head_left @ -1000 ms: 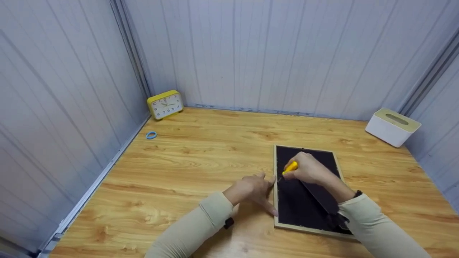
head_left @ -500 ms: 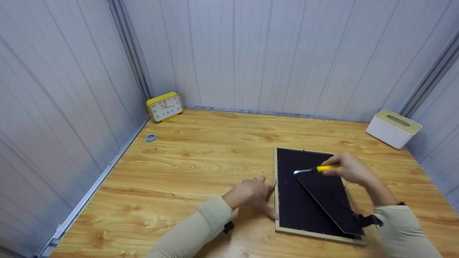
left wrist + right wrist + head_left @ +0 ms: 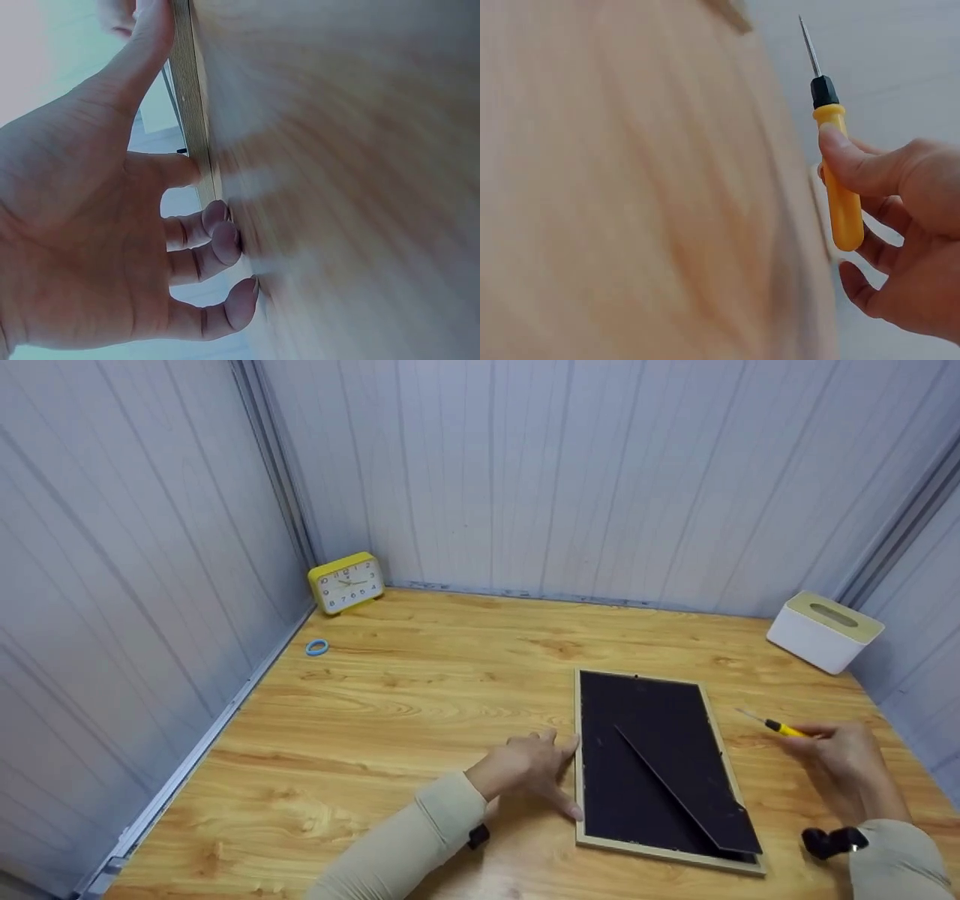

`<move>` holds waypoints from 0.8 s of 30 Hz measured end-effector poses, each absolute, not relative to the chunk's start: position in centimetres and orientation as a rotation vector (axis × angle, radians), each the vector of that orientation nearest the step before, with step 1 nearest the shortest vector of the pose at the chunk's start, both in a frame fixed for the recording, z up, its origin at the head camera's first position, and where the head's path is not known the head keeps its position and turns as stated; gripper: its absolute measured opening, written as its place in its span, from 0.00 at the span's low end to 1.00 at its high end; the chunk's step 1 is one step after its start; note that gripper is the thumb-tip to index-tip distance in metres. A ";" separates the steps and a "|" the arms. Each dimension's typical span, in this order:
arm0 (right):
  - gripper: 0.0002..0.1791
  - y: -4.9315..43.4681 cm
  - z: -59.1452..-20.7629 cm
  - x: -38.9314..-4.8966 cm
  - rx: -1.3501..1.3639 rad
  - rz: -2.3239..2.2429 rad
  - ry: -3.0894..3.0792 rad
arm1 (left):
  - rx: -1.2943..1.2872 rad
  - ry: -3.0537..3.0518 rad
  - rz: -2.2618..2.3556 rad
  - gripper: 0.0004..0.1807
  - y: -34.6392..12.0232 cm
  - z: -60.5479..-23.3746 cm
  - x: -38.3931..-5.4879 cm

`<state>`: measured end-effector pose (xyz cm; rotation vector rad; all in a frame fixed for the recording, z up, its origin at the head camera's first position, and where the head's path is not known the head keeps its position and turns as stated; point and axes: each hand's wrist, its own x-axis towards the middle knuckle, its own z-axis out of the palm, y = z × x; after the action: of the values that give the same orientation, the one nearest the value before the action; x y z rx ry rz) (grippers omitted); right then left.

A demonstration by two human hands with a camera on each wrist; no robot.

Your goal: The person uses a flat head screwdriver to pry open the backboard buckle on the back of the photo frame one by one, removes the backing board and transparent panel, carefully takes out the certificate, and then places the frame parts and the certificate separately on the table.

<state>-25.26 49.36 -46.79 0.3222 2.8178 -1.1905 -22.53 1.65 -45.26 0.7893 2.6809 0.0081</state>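
A picture frame (image 3: 637, 780) lies face down on the wooden table, its black backing inside a light wooden border. The backing's stand leg (image 3: 697, 795) is raised at a slant. My left hand (image 3: 529, 769) rests at the frame's left edge, thumb and index finger touching the border; in the left wrist view its other fingertips (image 3: 226, 241) meet the tabletop. To the right of the frame, my right hand (image 3: 851, 754) pinches a screwdriver (image 3: 841, 180) by its yellow handle. The thin metal shaft points up and away in the right wrist view, back toward the frame in the head view.
A yellow alarm clock (image 3: 346, 583) stands at the back left, with a blue ring (image 3: 316, 647) in front of it. A white tissue box (image 3: 821, 637) sits at the back right. Panel walls enclose the table (image 3: 420, 682) at the back and sides.
My right hand has moved right with the screwdriver, from the frame's left border to beyond its right side. The stand leg now shows fully. My left hand has kept its place.
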 end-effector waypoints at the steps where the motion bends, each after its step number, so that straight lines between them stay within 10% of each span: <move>1: 0.34 49.7 -47.3 -25.2 0.348 -1.190 2.809 | 0.788 2.680 0.014 0.69 1.6 -45.3 -22.5; 24: 0.46 49.1 -45.5 -25.0 0.268 -0.982 2.904 | 0.740 2.636 0.009 0.69 1.9 -45.3 -22.7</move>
<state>-24.95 49.14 -45.48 0.2680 2.9040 -0.9819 -22.70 1.95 -45.28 0.7400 2.6364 0.0087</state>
